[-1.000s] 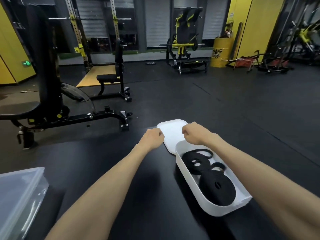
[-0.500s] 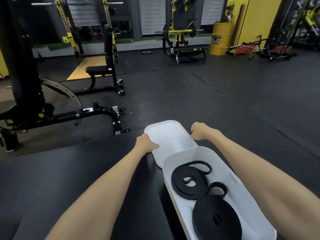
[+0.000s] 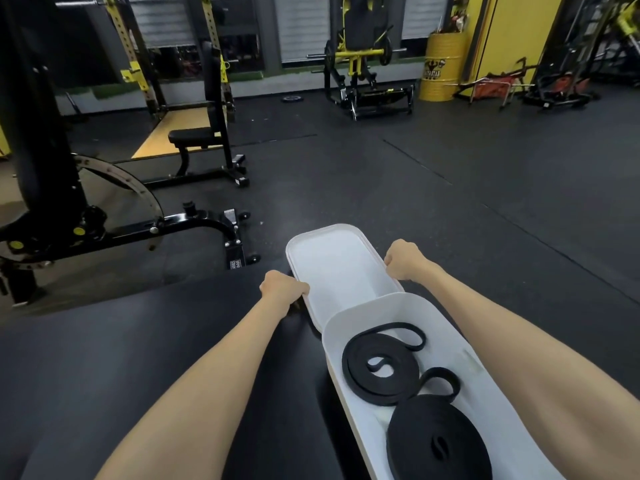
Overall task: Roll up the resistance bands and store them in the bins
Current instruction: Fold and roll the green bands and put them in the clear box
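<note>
While both of my hands are closed on the white lid (image 3: 337,271), the bands sit on the near side of that grip, inside the white bin (image 3: 446,337). A loosely wound black band (image 3: 353,372) lies closest to the hands, and a tightly rolled black band (image 3: 408,445) touches it, nearer to me. My left hand (image 3: 282,289) curls its fingers round the lid's left edge, my right hand (image 3: 403,259) round the right edge (both fists look tight on my screen). Between the two grips spans the lid, its near end hidden behind the bin's far rim. Under the grip lies a black mat (image 3: 138,358). Far beyond it stand a weight bench (image 3: 197,136) and a yellow drum (image 3: 441,67).
</note>
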`<state>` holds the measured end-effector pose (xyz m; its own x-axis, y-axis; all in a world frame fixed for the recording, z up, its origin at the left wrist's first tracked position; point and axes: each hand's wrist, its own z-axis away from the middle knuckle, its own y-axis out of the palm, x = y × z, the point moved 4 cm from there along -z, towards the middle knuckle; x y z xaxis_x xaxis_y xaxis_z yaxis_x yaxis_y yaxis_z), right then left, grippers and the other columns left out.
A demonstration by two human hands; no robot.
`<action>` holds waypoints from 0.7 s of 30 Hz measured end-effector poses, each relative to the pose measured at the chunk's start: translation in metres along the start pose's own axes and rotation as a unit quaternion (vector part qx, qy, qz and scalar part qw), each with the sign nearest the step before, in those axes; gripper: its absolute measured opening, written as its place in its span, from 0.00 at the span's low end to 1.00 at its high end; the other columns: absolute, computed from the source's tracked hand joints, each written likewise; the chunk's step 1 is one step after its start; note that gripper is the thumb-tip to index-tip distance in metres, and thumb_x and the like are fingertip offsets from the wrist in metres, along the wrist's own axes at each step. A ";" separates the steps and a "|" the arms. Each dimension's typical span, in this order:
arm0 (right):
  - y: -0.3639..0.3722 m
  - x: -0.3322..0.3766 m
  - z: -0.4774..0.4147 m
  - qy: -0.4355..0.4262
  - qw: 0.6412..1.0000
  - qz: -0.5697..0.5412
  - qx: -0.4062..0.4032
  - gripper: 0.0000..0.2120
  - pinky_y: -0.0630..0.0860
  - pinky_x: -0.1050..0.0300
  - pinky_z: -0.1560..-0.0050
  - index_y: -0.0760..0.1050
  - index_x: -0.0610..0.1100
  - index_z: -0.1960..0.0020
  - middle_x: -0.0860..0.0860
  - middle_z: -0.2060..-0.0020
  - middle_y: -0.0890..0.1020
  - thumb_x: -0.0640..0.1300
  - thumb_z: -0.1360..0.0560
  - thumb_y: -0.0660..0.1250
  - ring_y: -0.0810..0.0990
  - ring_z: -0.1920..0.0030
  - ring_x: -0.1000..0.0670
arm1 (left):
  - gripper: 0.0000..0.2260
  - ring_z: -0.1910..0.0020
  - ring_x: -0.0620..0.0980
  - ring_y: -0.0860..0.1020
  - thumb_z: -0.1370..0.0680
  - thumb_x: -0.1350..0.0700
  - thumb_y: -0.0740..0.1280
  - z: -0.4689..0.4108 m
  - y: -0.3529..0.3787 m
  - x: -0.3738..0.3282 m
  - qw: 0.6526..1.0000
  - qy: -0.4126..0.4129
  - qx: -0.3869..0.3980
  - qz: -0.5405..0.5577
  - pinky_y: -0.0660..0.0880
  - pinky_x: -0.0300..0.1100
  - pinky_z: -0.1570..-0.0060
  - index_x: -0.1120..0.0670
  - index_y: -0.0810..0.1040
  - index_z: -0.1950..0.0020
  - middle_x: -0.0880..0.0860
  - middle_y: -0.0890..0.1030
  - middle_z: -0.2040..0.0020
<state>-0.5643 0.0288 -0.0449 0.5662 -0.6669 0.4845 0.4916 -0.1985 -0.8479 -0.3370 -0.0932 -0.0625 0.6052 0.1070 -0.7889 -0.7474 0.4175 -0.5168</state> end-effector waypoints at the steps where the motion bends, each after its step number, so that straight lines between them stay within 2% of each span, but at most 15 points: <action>1: -0.004 -0.001 0.000 -0.003 1.000 -0.016 -0.011 0.11 0.74 0.56 0.69 0.80 0.32 0.53 0.39 0.61 0.82 0.33 0.33 0.63 0.74 0.69 0.47 | 0.04 0.71 0.50 0.69 0.33 0.65 0.70 0.001 -0.001 -0.002 1.000 0.011 0.006 0.019 0.68 0.35 0.73 0.60 0.77 0.66 0.53 0.74 0.67; 2: -0.010 -0.001 0.004 -0.006 0.999 -0.032 -0.028 0.12 0.78 0.52 0.67 0.80 0.31 0.52 0.36 0.58 0.83 0.33 0.34 0.64 0.76 0.68 0.46 | 0.02 0.68 0.51 0.72 0.33 0.67 0.70 0.003 -0.003 -0.005 0.999 0.026 0.011 0.045 0.72 0.37 0.67 0.61 0.81 0.63 0.53 0.76 0.65; 3: -0.016 0.000 0.008 -0.008 0.998 -0.049 -0.046 0.12 0.81 0.46 0.62 0.79 0.31 0.52 0.35 0.55 0.82 0.33 0.34 0.65 0.80 0.65 0.43 | 0.06 0.64 0.53 0.76 0.33 0.67 0.71 0.002 -0.005 -0.008 0.996 0.040 0.019 0.080 0.76 0.39 0.60 0.60 0.83 0.59 0.52 0.80 0.61; 5: -0.032 0.002 0.024 -0.015 0.992 -0.103 -0.075 0.10 0.80 0.41 0.52 0.80 0.32 0.52 0.36 0.54 0.82 0.33 0.33 0.67 0.82 0.55 0.39 | 0.10 0.55 0.53 0.80 0.31 0.67 0.74 0.006 -0.011 -0.013 0.984 0.066 0.033 0.159 0.77 0.44 0.49 0.55 0.82 0.54 0.54 0.84 0.52; 8: -0.050 0.004 0.048 -0.010 0.975 -0.202 -0.090 0.07 0.81 0.45 0.51 0.78 0.42 0.54 0.44 0.55 0.81 0.35 0.32 0.68 0.80 0.53 0.43 | 0.06 0.52 0.50 0.79 0.24 0.63 0.70 0.029 -0.018 -0.021 0.956 0.088 0.058 0.272 0.75 0.43 0.47 0.53 0.81 0.50 0.56 0.83 0.48; 11: -0.056 0.003 0.068 0.012 0.954 -0.286 -0.083 0.09 0.81 0.48 0.51 0.78 0.40 0.55 0.42 0.55 0.82 0.32 0.26 0.60 0.82 0.51 0.41 | 0.09 0.51 0.46 0.79 0.18 0.60 0.62 0.060 -0.020 -0.019 0.927 0.082 0.081 0.358 0.74 0.38 0.42 0.56 0.82 0.47 0.53 0.82 0.49; 13: -0.057 0.001 0.082 0.037 0.937 -0.339 -0.074 0.09 0.80 0.54 0.55 0.79 0.37 0.53 0.41 0.53 0.83 0.34 0.23 0.59 0.82 0.50 0.42 | 0.10 0.52 0.44 0.80 0.18 0.57 0.61 0.074 -0.018 -0.015 0.909 0.063 0.078 0.405 0.73 0.37 0.43 0.59 0.81 0.45 0.52 0.83 0.49; 15: -0.056 0.000 0.097 0.048 0.917 -0.390 -0.067 0.11 0.77 0.57 0.58 0.78 0.34 0.48 0.40 0.51 0.82 0.38 0.21 0.59 0.81 0.51 0.44 | 0.10 0.55 0.42 0.80 0.18 0.54 0.62 0.086 -0.015 -0.012 0.892 0.027 0.069 0.446 0.72 0.36 0.47 0.59 0.80 0.48 0.51 0.83 0.51; 18: -0.049 -0.002 0.120 0.053 0.894 -0.444 -0.037 0.17 0.74 0.53 0.47 0.75 0.34 0.44 0.39 0.46 0.80 0.45 0.17 0.54 0.78 0.47 0.43 | 0.09 0.61 0.44 0.80 0.20 0.53 0.66 0.104 -0.009 -0.005 0.869 -0.020 0.062 0.490 0.74 0.35 0.62 0.58 0.78 0.54 0.51 0.82 0.54; 20: -0.046 -0.006 0.132 0.057 0.874 -0.483 -0.008 0.19 0.71 0.49 0.37 0.73 0.34 0.40 0.39 0.41 0.77 0.48 0.17 0.52 0.75 0.40 0.42 | 0.06 0.67 0.45 0.77 0.21 0.58 0.67 0.118 -0.007 -0.003 0.858 -0.044 0.067 0.507 0.73 0.32 0.73 0.59 0.76 0.56 0.50 0.79 0.60; 21: -0.046 -0.009 0.137 0.062 0.864 -0.500 0.010 0.21 0.69 0.48 0.34 0.71 0.33 0.38 0.38 0.39 0.76 0.49 0.17 0.52 0.74 0.37 0.40 | 0.03 0.69 0.46 0.75 0.23 0.62 0.67 0.125 -0.008 -0.002 0.851 -0.053 0.080 0.516 0.73 0.32 0.75 0.59 0.75 0.56 0.51 0.77 0.61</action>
<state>-0.5011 0.1423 0.0189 -0.2227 -0.2405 0.9447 0.7058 -0.7083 -0.0140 -0.2980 0.0157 -0.0154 -0.3243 0.5684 -0.7562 -0.8538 0.1684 0.4927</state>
